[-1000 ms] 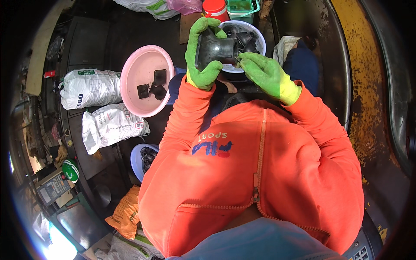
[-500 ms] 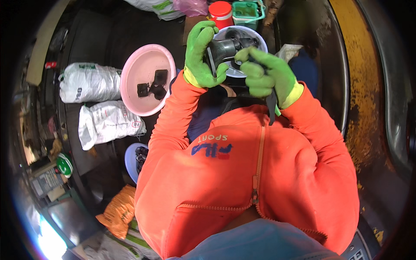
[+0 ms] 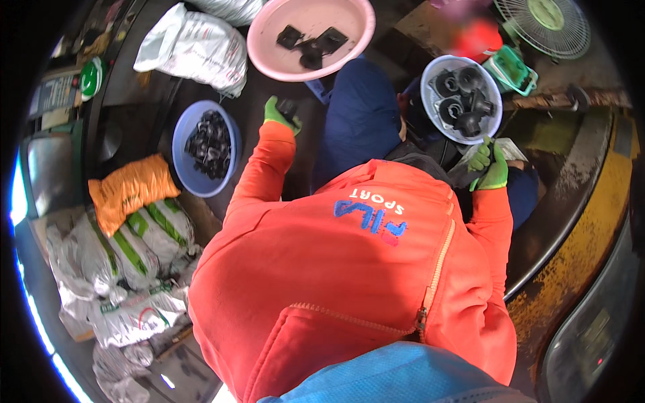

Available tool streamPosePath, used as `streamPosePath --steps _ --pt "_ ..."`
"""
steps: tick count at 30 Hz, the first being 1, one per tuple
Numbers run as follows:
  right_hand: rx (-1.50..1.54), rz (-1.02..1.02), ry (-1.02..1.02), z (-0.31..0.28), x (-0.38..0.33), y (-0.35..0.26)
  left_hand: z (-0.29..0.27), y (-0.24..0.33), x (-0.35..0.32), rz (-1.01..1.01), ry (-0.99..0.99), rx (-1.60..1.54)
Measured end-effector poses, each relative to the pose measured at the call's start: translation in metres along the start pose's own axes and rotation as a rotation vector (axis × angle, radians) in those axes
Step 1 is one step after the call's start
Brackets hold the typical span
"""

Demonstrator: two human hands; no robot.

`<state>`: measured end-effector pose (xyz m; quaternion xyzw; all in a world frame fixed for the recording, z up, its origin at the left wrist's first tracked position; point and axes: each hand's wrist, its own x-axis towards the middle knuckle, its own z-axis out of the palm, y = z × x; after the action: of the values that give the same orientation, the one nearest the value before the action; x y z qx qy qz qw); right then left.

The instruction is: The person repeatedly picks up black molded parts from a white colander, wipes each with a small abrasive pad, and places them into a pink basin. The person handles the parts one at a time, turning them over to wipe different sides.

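My left hand (image 3: pixel 280 114), in a green glove, is closed on a small black part (image 3: pixel 289 107). It hovers between the blue bowl (image 3: pixel 183 127), full of small black parts (image 3: pixel 209 142), and the pink bowl (image 3: pixel 263 50), which holds a few flat black pieces (image 3: pixel 310 41). My right hand (image 3: pixel 489 165), also gloved in green, rests with curled fingers by my right knee, just below a white perforated basket (image 3: pixel 430 75) of larger black parts (image 3: pixel 463 101). Whether it holds anything is hidden.
White sacks (image 3: pixel 195 47) lie beyond the blue bowl. An orange bag (image 3: pixel 131 189) and white-and-green sacks (image 3: pixel 138 245) sit at my left. A small green basket (image 3: pixel 516 66) and a fan (image 3: pixel 545 23) stand at far right, beside a curved yellow metal rim (image 3: pixel 578 248).
Both hands held a black part together over the white basket. Now they are apart: the left has swung left with a small black part, and the right has dropped to my right knee.
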<state>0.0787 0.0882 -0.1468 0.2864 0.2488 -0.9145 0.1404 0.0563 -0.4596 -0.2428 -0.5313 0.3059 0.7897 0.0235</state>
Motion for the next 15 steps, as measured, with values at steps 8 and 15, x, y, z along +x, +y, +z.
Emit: streamPosePath --steps 8,15 --pt "0.016 0.020 -0.251 0.002 0.008 -0.022 -0.157 0.130 0.032 0.804 0.460 -0.345" --pt "0.004 -0.062 -0.176 -0.005 0.006 -0.021 0.001 0.132 0.033 0.685 -0.209 -0.213"
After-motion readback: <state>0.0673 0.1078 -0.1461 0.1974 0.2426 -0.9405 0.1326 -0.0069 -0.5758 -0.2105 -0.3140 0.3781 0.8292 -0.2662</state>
